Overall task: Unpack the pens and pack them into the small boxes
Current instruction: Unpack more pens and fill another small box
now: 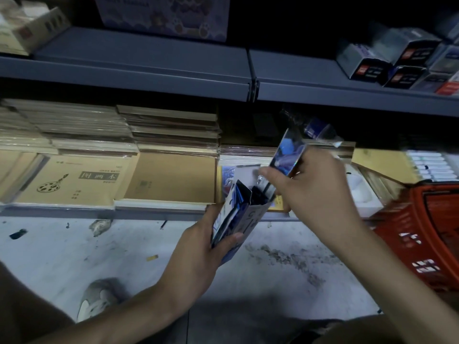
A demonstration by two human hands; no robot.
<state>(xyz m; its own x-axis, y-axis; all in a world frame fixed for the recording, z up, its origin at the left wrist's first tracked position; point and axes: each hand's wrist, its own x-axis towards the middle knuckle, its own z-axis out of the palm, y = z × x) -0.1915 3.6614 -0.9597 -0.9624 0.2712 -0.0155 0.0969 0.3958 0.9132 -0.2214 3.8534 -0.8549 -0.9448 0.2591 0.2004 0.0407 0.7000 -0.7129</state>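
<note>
dim shop aisle w/ grey metal shelving, stacks of brown sketchbooks on the low shelf, a red basket off to the right and a dusty grey floor below.

the person's left hand is wrapped round the lower half of a small box, thumb across the front, fingers curled behind, so a firm grip. box is held in mid air just in front of the shelf edge, long axis roughly upright and leaning a bit to the right, top flaps open. dark pens stick up out of the mouth.

right hand is directly above and to the right of that opening, clearly the nearer hand to the pen tops. its fingers are curled round a blue pack that points up and away, w/ some clear plastic wrap trailing off the top. thumb tip sits right at the box mouth, touching or almost touching the pens; can't tell if it's actually pinching one.

imo the key thing: pens and box share the same upright axis, so anything going in has to come straight down along it from the right hand, while the left keeps the mouth tipped toward it.

count: 1 small box in hand, 1 blue pack, 1 basket, 2 hands. pens are a dark bunch, too murky to count.
</note>
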